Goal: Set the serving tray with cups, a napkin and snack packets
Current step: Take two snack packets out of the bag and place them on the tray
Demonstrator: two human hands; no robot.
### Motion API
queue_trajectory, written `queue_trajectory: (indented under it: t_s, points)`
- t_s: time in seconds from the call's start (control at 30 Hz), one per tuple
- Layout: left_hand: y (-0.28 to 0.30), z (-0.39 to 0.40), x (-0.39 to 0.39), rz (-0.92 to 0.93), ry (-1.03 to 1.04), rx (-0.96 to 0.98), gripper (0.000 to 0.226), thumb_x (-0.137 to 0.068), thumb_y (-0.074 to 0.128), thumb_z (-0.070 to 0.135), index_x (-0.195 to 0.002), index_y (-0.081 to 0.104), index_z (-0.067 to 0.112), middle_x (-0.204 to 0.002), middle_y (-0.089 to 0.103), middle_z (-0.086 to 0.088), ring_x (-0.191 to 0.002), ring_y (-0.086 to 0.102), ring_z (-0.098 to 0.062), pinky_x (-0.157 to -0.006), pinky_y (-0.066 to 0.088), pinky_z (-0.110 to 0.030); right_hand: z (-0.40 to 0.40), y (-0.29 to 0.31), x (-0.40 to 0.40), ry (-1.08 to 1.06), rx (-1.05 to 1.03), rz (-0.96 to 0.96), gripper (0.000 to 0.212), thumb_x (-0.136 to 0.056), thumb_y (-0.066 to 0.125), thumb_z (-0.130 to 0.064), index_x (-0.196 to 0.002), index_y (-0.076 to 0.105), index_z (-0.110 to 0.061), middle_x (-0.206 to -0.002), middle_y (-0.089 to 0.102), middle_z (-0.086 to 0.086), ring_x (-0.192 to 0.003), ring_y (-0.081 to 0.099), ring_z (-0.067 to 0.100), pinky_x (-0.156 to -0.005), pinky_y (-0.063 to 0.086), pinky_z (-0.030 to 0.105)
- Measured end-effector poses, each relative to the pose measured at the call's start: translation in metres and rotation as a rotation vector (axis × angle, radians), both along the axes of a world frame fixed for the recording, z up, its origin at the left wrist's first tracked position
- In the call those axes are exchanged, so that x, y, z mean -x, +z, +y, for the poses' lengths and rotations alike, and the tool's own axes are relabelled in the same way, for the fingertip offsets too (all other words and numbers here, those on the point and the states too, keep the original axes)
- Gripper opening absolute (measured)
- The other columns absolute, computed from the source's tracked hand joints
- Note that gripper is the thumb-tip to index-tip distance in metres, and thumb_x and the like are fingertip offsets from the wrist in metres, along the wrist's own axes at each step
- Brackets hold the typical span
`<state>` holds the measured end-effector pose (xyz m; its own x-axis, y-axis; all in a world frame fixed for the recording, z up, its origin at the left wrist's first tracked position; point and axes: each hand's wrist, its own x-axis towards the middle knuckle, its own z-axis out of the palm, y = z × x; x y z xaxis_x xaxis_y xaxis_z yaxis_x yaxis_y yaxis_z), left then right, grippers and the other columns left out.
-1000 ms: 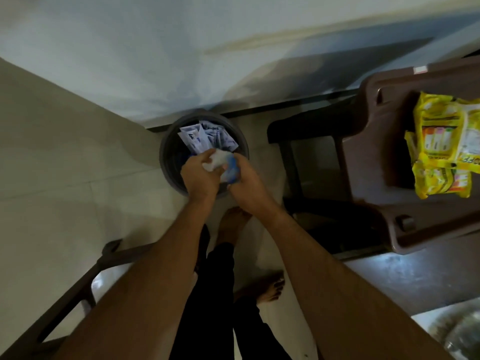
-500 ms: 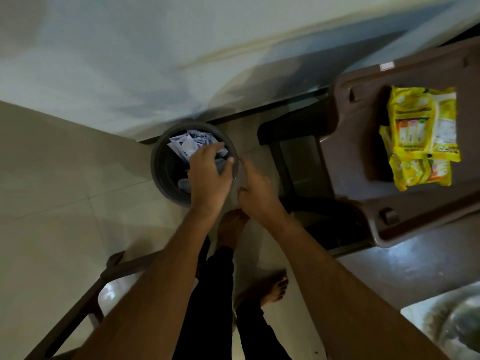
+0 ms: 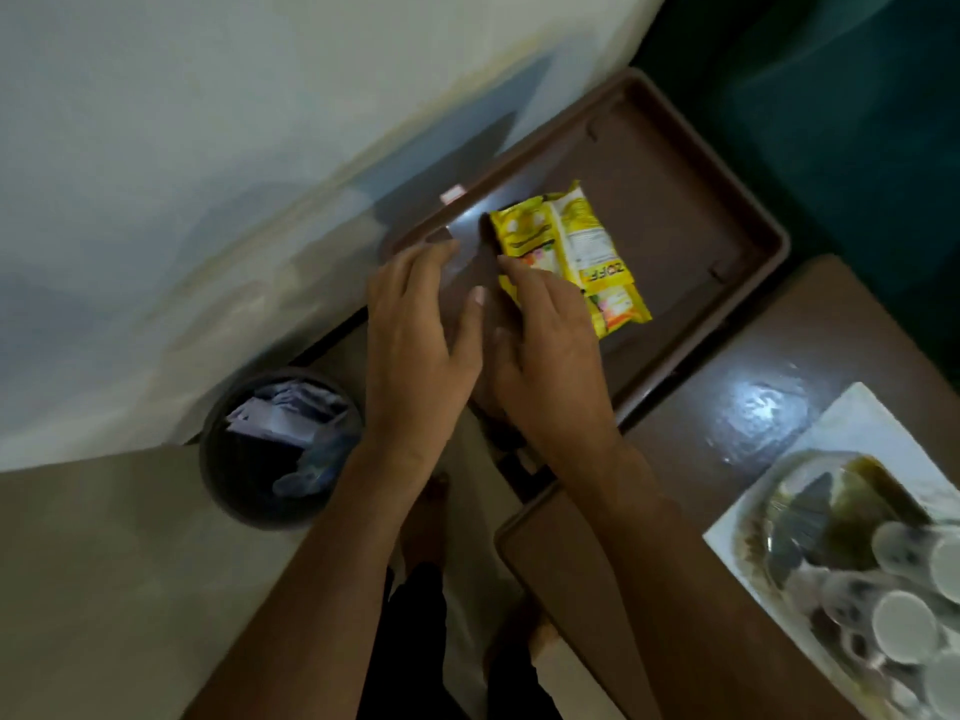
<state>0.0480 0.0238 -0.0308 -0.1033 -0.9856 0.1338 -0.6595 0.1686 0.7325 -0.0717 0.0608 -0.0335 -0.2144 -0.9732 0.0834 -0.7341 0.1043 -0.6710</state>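
Observation:
A brown plastic serving tray (image 3: 727, 200) lies ahead with yellow snack packets (image 3: 571, 252) on its near left part. My left hand (image 3: 415, 335) hovers over the tray's near left corner, fingers spread and holding nothing. My right hand (image 3: 545, 356) is beside it, fingers apart, its fingertips at the near edge of the yellow packets. I see nothing gripped in either hand.
A dark round bin (image 3: 270, 449) with crumpled wrappers stands on the floor to the left, against the white wall (image 3: 208, 148). A dark brown table (image 3: 727, 407) at the right bears a white plate (image 3: 852, 423) with a bag of small cups (image 3: 883, 589).
Both hands have left the bin, where they dropped a crumpled white-blue wrapper, and moved up right to the tray. My view has swung right toward the tray and table.

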Motion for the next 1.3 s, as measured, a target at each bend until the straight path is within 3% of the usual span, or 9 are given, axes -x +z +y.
queue_trajectory:
  t_s: [0.2,0.33,0.47,0.57,0.67,0.8,0.97,1.2,1.3]
  points:
    - [-0.017,-0.014,0.062,-0.011,-0.051,-0.312,0.039,-0.094,0.07,0.018,-0.131,0.06,0.013,-0.126,0.06,-0.005,-0.114,0.064,-0.024,-0.096,0.05,-0.033,0.007,-0.011,0.068,-0.226,-0.088,0.109,0.063,-0.077,0.061,0.008,-0.139,0.058,-0.002,-0.125,0.062,0.019,-0.117,0.053,0.039,-0.102,0.041,0.038]
    - [-0.026,-0.027,0.072,-0.259,-0.266,-0.216,0.064,-0.081,0.071,0.0,-0.141,0.052,0.011,-0.143,0.049,-0.013,-0.135,0.048,-0.032,-0.111,0.046,-0.042,-0.003,-0.028,0.091,-0.236,-0.155,0.133,0.067,-0.077,0.064,0.01,-0.142,0.057,-0.007,-0.129,0.059,0.018,-0.118,0.055,0.036,-0.099,0.046,0.04]
    - [-0.035,-0.037,0.072,-0.364,-0.481,-0.234,0.082,-0.071,0.08,-0.011,-0.142,0.05,0.017,-0.148,0.04,-0.006,-0.139,0.041,-0.025,-0.109,0.042,-0.028,-0.015,-0.041,0.101,-0.227,-0.213,0.066,0.074,-0.078,0.065,0.014,-0.147,0.053,-0.011,-0.133,0.055,0.015,-0.12,0.057,0.033,-0.098,0.052,0.04]
    - [-0.042,-0.042,0.063,-0.333,-0.483,-0.156,0.063,-0.077,0.082,-0.005,-0.132,0.059,0.016,-0.138,0.053,-0.004,-0.133,0.048,-0.022,-0.107,0.044,-0.026,-0.022,-0.046,0.097,-0.225,-0.223,0.067,0.073,-0.08,0.064,0.013,-0.148,0.051,-0.012,-0.135,0.055,0.015,-0.119,0.059,0.035,-0.097,0.053,0.051]
    - [-0.045,-0.048,0.052,-0.289,-0.469,-0.025,0.026,-0.086,0.076,0.001,-0.111,0.072,0.01,-0.111,0.069,-0.006,-0.112,0.061,-0.023,-0.092,0.058,-0.042,-0.025,-0.05,0.095,-0.255,-0.209,0.05,0.071,-0.078,0.063,0.01,-0.145,0.053,-0.01,-0.133,0.059,0.015,-0.121,0.059,0.035,-0.097,0.052,0.055]
    - [-0.028,-0.058,0.053,-0.108,-0.408,0.105,0.011,-0.092,0.064,0.0,-0.095,0.072,0.007,-0.096,0.071,-0.005,-0.095,0.066,-0.021,-0.08,0.058,-0.039,-0.026,-0.047,0.099,-0.355,-0.09,-0.135,0.073,-0.074,0.066,0.003,-0.144,0.055,-0.012,-0.134,0.064,0.007,-0.127,0.059,0.026,-0.105,0.051,0.05]
    - [0.018,-0.085,0.071,0.289,-0.248,0.068,0.008,-0.092,0.06,-0.004,-0.097,0.064,0.001,-0.09,0.062,0.008,-0.086,0.064,-0.002,-0.079,0.049,-0.012,-0.031,-0.035,0.103,-0.405,-0.002,-0.722,0.084,-0.078,0.085,-0.009,-0.151,0.042,-0.012,-0.145,0.059,0.009,-0.139,0.055,0.021,-0.107,0.053,0.048]
    - [-0.01,-0.121,0.06,0.817,0.152,-0.547,0.007,-0.092,0.066,0.014,-0.1,0.066,0.013,-0.099,0.07,-0.005,-0.094,0.067,-0.02,-0.092,0.057,-0.042,-0.047,-0.01,0.098,-0.328,-0.128,-1.079,0.039,-0.089,0.077,-0.006,-0.125,0.065,0.002,-0.123,0.072,0.023,-0.106,0.075,0.037,-0.086,0.062,0.051]
    - [-0.009,-0.11,0.052,0.915,0.048,-1.007,0.047,-0.093,0.073,0.037,-0.128,0.064,0.006,-0.123,0.076,-0.011,-0.112,0.074,-0.031,-0.099,0.057,-0.059,-0.05,-0.009,0.093,-0.386,-0.172,-1.087,0.024,-0.095,0.069,-0.001,-0.118,0.068,-0.002,-0.114,0.077,0.017,-0.102,0.077,0.034,-0.08,0.064,0.047]
